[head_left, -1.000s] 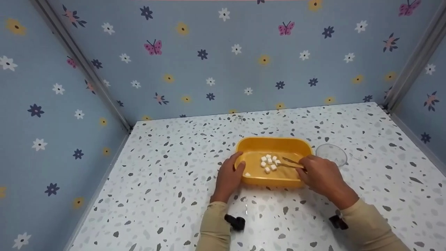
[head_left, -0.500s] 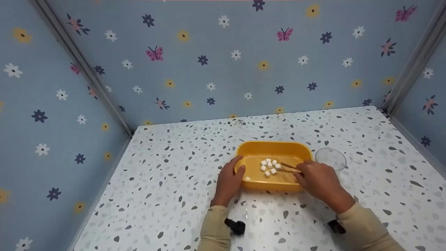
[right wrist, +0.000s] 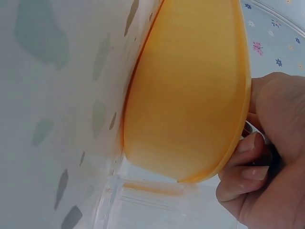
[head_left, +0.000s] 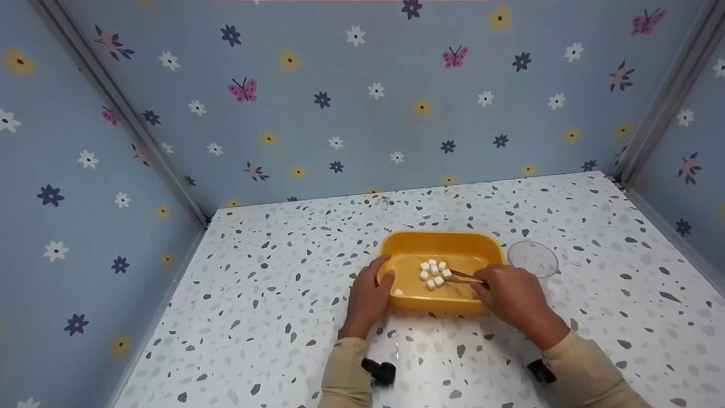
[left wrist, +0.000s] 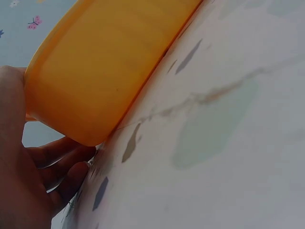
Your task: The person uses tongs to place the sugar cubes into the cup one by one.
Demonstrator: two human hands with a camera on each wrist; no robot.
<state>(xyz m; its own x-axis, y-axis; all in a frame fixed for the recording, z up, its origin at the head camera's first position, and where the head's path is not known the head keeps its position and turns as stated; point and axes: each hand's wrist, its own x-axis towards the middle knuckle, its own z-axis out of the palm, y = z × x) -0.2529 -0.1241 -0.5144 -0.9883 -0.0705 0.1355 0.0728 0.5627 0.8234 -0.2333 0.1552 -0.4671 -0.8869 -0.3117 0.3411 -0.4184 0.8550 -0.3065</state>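
Observation:
A yellow plastic tub (head_left: 442, 241) holds several small white cubes (head_left: 432, 269), bunched near its middle. One white piece (head_left: 399, 292) lies apart in the front left corner. My left hand (head_left: 366, 294) grips the tub's left end, the thumb over the rim; in the left wrist view some fingers (left wrist: 62, 152) curl beside its outer wall. With my right hand (head_left: 515, 294) I hold metal tweezers (head_left: 465, 276) over the right side. Their tips are at the rightmost cube of the bunch, one on either side; whether they squeeze it I cannot tell.
Just right of the tub stands a clear round container (head_left: 532, 259), seen at the bottom of the right wrist view. The speckled white table (head_left: 272, 272) meets flowered blue panels (head_left: 362, 113) at the back and sides.
The tweezer tips have come closer together and now sit about the rightmost cube. My left hand stays at the tub. The head view has shifted slightly.

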